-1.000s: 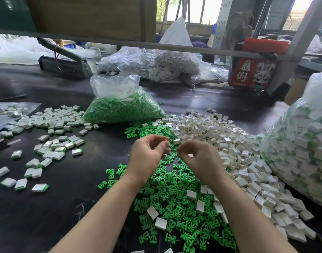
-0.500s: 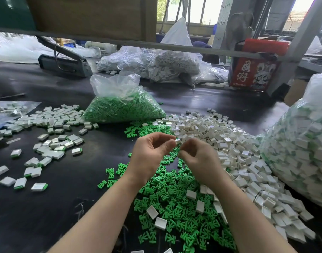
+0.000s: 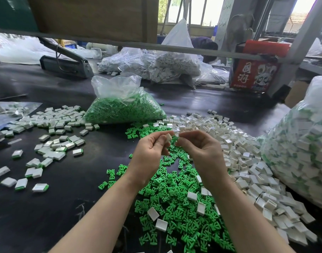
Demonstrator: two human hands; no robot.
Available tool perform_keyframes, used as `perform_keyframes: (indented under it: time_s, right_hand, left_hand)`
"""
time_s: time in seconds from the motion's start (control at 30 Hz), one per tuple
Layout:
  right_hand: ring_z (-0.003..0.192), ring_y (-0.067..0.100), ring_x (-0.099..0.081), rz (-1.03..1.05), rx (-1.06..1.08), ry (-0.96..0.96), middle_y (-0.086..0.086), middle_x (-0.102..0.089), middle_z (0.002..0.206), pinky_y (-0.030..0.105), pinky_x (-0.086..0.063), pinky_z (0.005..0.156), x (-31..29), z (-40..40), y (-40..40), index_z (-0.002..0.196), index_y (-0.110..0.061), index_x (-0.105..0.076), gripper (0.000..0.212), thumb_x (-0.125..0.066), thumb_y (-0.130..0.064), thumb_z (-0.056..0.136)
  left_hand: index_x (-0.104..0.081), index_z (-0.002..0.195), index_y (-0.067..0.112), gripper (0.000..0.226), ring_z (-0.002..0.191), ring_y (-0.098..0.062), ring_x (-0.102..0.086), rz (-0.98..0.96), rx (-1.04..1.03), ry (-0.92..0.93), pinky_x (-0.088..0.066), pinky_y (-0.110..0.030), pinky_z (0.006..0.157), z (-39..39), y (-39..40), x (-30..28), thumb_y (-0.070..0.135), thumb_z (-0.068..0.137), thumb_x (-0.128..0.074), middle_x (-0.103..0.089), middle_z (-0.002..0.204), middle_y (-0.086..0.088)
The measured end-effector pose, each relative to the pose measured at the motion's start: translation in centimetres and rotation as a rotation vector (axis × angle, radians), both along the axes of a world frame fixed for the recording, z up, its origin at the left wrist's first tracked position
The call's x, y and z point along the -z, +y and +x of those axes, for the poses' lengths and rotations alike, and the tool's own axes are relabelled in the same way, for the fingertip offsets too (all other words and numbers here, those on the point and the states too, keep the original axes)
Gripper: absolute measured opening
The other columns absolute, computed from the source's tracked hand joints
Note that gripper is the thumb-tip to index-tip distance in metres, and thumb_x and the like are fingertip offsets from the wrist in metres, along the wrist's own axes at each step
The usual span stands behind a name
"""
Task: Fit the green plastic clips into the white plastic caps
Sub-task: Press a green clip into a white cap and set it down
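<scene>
Centrally, L hand [image 3: 150, 152] w/ white cap [image 3: 168, 138], R hand [image 3: 198, 150] alongside.

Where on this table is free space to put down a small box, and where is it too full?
Bare black table lies near the front left, between the scattered finished pieces and the loose green clips. Another bare strip runs behind the bag of green clips. The centre and right are crowded, with the white caps piled there.

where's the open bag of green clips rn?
Head view, centre-left: the bag of green clips sits on the dark table beyond both hands, between the finished pieces and the white caps pile.
</scene>
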State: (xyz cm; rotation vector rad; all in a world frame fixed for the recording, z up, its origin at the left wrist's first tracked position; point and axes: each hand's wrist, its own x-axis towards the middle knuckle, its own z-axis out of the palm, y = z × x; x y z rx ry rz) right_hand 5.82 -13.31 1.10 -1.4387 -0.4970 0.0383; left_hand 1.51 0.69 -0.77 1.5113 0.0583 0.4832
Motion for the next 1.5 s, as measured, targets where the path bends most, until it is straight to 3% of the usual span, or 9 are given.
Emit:
perform_keyframes:
  time_s: [0.3, 0.57, 0.73, 0.93, 1.1, 1.2, 1.3, 1.43, 1.5]
  right_hand:
    - [0.079, 0.018, -0.071, 0.024, 0.04, -0.032, 0.008, -0.074, 0.083, 0.023, -0.056, 0.076, 0.1, 0.1, 0.0, 0.091, -0.004, -0.07, 0.009, -0.073, -0.001, 0.082]
    - [0.08, 0.019, -0.071, 0.032, 0.077, -0.064, 0.007, -0.074, 0.083, 0.023, -0.055, 0.074, 0.4, 0.2, 0.1, 0.089, -0.006, -0.071, 0.01, -0.074, -0.002, 0.081]
    - [0.078, 0.019, -0.071, 0.004, 0.07, -0.102, 0.007, -0.073, 0.082, 0.024, -0.056, 0.073, 0.4, 0.0, 0.3, 0.087, -0.008, -0.07, 0.009, -0.074, -0.002, 0.081]
    - [0.08, 0.026, -0.07, 0.022, 0.095, -0.09, 0.01, -0.073, 0.083, 0.03, -0.058, 0.077, 0.7, -0.3, 0.5, 0.09, -0.002, -0.069, 0.008, -0.072, 0.0, 0.082]
    - [0.083, 0.026, -0.071, 0.033, 0.062, -0.056, 0.01, -0.074, 0.086, 0.03, -0.058, 0.078, 0.7, -0.3, 0.4, 0.092, -0.003, -0.07, 0.01, -0.071, 0.001, 0.083]
    - [0.083, 0.026, -0.071, 0.013, 0.054, -0.056, 0.01, -0.074, 0.087, 0.03, -0.059, 0.079, 0.9, -0.3, 0.5, 0.091, -0.004, -0.071, 0.01, -0.072, 0.002, 0.083]
    - [0.083, 0.024, -0.071, -0.003, 0.025, -0.034, 0.009, -0.074, 0.086, 0.027, -0.058, 0.077, 1.0, -0.1, 0.6, 0.093, -0.008, -0.071, 0.012, -0.072, 0.0, 0.083]
    - [0.07, 0.009, -0.069, -0.269, -0.028, -0.021, 0.002, -0.073, 0.078, 0.021, -0.053, 0.062, 1.2, 0.3, 0.5, 0.096, -0.014, -0.068, 0.008, -0.059, -0.015, 0.096]
    - [0.059, 0.007, -0.06, -0.452, -0.062, -0.038, 0.0, -0.066, 0.069, 0.027, -0.048, 0.056, 1.5, 0.4, 0.5, 0.089, -0.013, -0.063, 0.019, -0.05, -0.021, 0.1]
  left_hand:
    - [-0.061, 0.112, 0.017, 0.015, 0.073, -0.003, -0.059, 0.144, 0.046, -0.032, -0.052, -0.019, 0.071, -0.1, 0.4, 0.1, 0.011, 0.1, -0.055, -0.064, 0.076, 0.018]
    - [-0.06, 0.112, 0.013, 0.016, 0.08, -0.01, -0.06, 0.154, 0.044, -0.052, -0.055, -0.025, 0.078, -0.4, -0.2, -0.3, 0.006, 0.1, -0.053, -0.062, 0.084, 0.004]
    - [-0.06, 0.109, 0.011, 0.014, 0.078, -0.009, -0.061, 0.137, 0.042, -0.07, -0.055, -0.023, 0.076, -0.4, -0.3, -0.3, 0.004, 0.099, -0.054, -0.065, 0.076, 0.015]
    - [-0.059, 0.103, 0.016, 0.011, 0.078, -0.011, -0.063, 0.149, 0.006, -0.086, -0.057, -0.029, 0.079, -0.4, -0.3, -0.1, 0.007, 0.098, -0.057, -0.067, 0.079, 0.011]
    - [-0.058, 0.1, 0.016, 0.004, 0.067, -0.009, -0.061, 0.071, 0.049, 0.05, -0.052, -0.022, 0.064, -0.3, -0.1, 0.2, 0.018, 0.097, -0.059, -0.065, 0.077, 0.0]
    - [-0.057, 0.086, 0.013, 0.025, 0.055, -0.008, -0.053, 0.155, 0.161, 0.165, -0.043, -0.021, 0.055, -0.4, 0.2, 0.5, 0.028, 0.103, -0.047, -0.062, 0.064, 0.004]
    - [-0.055, 0.079, 0.015, 0.031, 0.055, -0.007, -0.048, 0.202, 0.182, 0.168, -0.039, -0.019, 0.053, -0.4, 0.5, 0.5, 0.028, 0.104, -0.044, -0.057, 0.062, 0.004]
    - [-0.05, 0.072, 0.02, 0.032, 0.051, -0.004, -0.038, 0.247, 0.178, 0.073, -0.033, -0.017, 0.049, -0.4, 0.6, 0.5, 0.028, 0.103, -0.048, -0.044, 0.057, 0.013]
    - [-0.048, 0.071, 0.021, 0.032, 0.052, -0.006, -0.036, 0.294, 0.179, 0.068, -0.033, -0.02, 0.05, -0.3, 0.7, 0.8, 0.03, 0.101, -0.049, -0.043, 0.055, 0.014]
